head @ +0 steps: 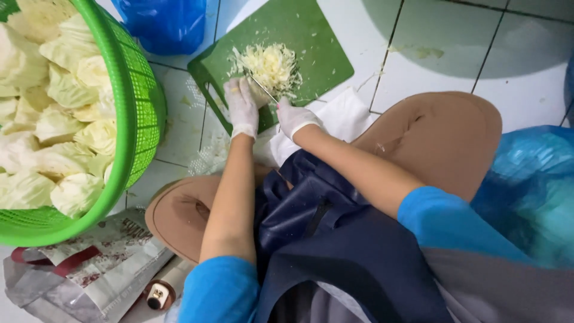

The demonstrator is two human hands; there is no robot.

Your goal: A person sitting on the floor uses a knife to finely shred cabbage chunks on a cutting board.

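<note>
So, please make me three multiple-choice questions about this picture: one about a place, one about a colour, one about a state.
1. Where does the shredded cabbage lie?
A. in the basket
B. on the cutting board
C. on the newspaper

2. What colour is the basket with the cabbage pieces?
A. blue
B. red
C. green

3. What state are the hands in?
A. gloved, at work on the board
B. bare and resting on the knees
C. both inside the basket

Answers:
1 B: the shreds are heaped on the green cutting board on the tiled floor.
2 C: its mesh wall is bright green.
3 A: the left hand presses a cabbage piece while the right hand grips a knife; both wear white gloves.
</note>
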